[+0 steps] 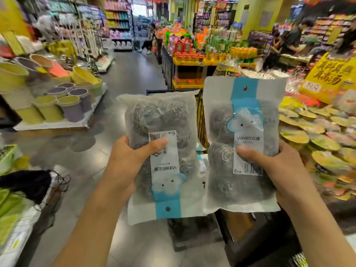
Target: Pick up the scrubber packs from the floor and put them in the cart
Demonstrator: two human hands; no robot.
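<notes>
I hold two frosted packs of steel wool scrubbers up in front of me. My left hand (127, 160) grips the left pack (159, 122), which is upside down, its blue strip at the bottom. My right hand (277, 166) grips the right pack (242, 105), upright with the blue strip on top. Each thumb presses on the white label. Behind and below the packs stands the black cart (200, 112), mostly hidden by them.
A grey shop aisle runs ahead. Stacked green and purple bins (63, 105) sit on a low platform at left. A display of round packaged goods (316, 132) fills the right side under a yellow sign (327, 78). People stand far back.
</notes>
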